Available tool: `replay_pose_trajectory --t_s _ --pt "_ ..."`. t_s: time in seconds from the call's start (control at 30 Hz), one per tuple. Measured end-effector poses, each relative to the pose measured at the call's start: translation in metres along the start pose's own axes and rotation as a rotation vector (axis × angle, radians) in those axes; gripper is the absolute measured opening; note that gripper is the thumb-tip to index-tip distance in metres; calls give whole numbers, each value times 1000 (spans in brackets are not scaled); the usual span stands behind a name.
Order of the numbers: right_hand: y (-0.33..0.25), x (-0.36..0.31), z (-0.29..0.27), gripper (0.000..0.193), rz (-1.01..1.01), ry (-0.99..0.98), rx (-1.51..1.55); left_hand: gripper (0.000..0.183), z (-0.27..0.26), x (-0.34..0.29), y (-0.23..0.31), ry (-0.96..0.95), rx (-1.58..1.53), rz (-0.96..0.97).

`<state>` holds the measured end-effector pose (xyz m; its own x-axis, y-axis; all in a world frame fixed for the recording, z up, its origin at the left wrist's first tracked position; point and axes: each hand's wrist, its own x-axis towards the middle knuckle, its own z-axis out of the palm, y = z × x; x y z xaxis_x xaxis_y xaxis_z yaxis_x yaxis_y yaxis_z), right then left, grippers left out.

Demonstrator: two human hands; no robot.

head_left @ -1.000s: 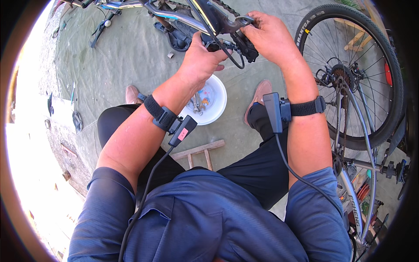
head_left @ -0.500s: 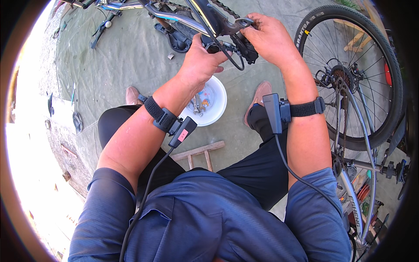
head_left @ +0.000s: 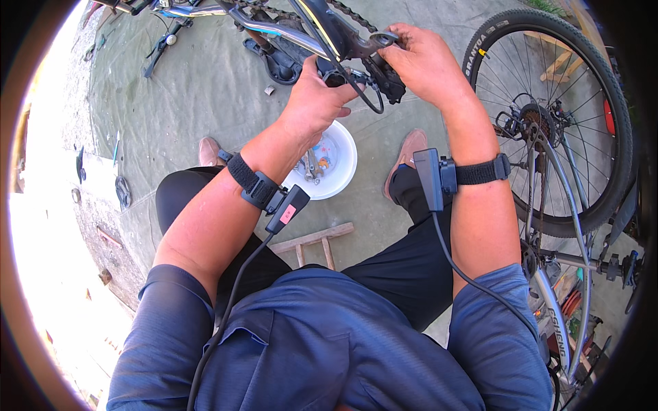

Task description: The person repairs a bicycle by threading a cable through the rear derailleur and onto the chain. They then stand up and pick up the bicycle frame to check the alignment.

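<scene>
The rear end of a dark bicycle frame (head_left: 346,35) with yellow and silver-blue stripes reaches in from the top. My right hand (head_left: 430,67) has its fingers and thumb closed at the dropout, around the upper part of the black rear derailleur (head_left: 389,87). A slack chain (head_left: 353,15) runs above it. My left hand (head_left: 317,99) is closed around a dark frame end to the left, thumb up and fingers partly hidden behind it. Between the hands a black cable (head_left: 373,107) loops down.
Below my left hand stands a white basin (head_left: 346,168) with metal tools (head_left: 312,166) in it. A small wooden stool (head_left: 319,238) sits between my legs. Another bicycle's wheel (head_left: 483,96) stands close on the right. A black saddle (head_left: 279,67) is under the frame, on a green ground sheet (head_left: 185,109).
</scene>
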<state>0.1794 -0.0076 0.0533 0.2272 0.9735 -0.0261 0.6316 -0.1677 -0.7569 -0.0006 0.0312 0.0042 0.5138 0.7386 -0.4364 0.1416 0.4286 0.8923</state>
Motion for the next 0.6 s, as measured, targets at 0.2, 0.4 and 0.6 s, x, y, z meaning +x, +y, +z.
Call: replay_pose_trajectory --t_s 0.2,0.4,0.6 --pt "-1 0 0 35 16 -14 2 71 -2 0 -1 -16 -29 -14" --pt "0 0 2 35 24 -24 37 69 -3 2 -3 -64 -129 -18" --pt "-1 0 3 33 39 -30 71 63 -4 4 -6 -92 -202 -11"
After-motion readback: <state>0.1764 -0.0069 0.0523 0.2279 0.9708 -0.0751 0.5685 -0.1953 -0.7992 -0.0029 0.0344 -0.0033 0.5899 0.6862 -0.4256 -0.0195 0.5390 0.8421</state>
